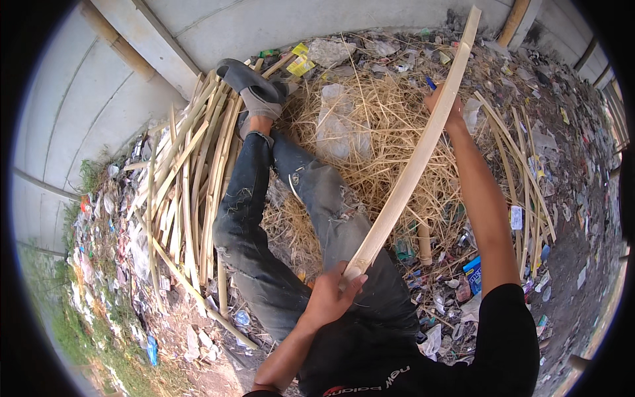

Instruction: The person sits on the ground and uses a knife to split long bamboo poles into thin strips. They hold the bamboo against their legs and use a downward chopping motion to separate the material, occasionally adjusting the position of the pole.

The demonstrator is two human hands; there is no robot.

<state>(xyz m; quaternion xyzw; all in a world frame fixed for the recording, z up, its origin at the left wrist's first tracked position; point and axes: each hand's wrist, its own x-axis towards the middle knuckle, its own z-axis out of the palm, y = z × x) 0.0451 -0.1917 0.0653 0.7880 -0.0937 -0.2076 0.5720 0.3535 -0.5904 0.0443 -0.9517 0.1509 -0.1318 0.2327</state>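
A long, pale split bamboo strip slants from my lap up to the far right. My left hand is closed round its near end, above my thigh. Far along the strip, my right hand is closed on a slim tool with a blue end that sticks out past the fingers. The strip partly covers this hand, so the rest of the tool is hidden. I cannot tell whether the right hand touches the strip. Below the strip lies a heap of straw-coloured bamboo shavings.
A pile of split bamboo strips lies to the left, beside my outstretched leg. More thin strips lie right of my right arm. Litter covers the ground, with a short bamboo piece in it. A grey wall stands behind.
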